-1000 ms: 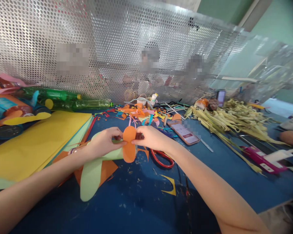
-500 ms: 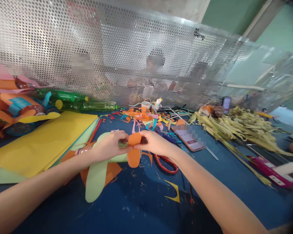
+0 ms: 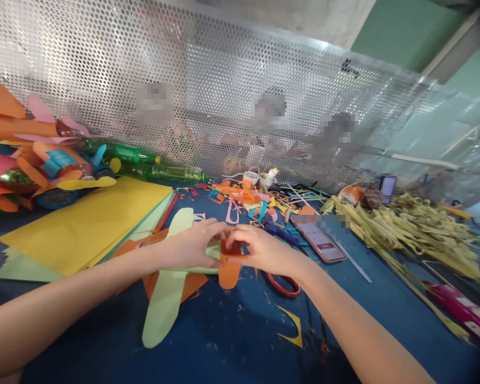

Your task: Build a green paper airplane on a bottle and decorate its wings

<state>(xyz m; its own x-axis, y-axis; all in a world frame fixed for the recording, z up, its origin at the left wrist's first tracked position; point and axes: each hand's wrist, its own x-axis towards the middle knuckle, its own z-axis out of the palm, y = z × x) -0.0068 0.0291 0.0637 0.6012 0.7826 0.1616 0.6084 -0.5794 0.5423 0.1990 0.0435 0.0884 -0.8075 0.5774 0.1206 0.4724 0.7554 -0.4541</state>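
A toy plane lies in front of me, its pale green paper wing (image 3: 165,313) stretching across a body wrapped in the same paper. My left hand (image 3: 194,246) is curled over that body near its right end, thumb low and fingers on top. At this end sits an orange paper tail piece (image 3: 229,274), one rounded flap hanging down. My right hand (image 3: 260,248) pinches the orange piece, with fingertips pressed into its middle. The hands nearly touch, and their fingers hide part of the joint. Under the plane lie orange paper sheets (image 3: 196,286).
Red-handled scissors (image 3: 285,288) and a yellow paper scrap (image 3: 295,326) lie on the blue table. Colored sheets (image 3: 88,218), finished toy planes (image 3: 52,165) and green bottles (image 3: 132,154) are at left. A phone (image 3: 319,240) and dried husks (image 3: 420,224) are at right. Behind stands a perforated metal screen (image 3: 224,69).
The view has shifted, so things sit farther right. My right fingers have moved from the top of the orange piece into its middle. The orange piece has tilted, its upper flap now hidden.
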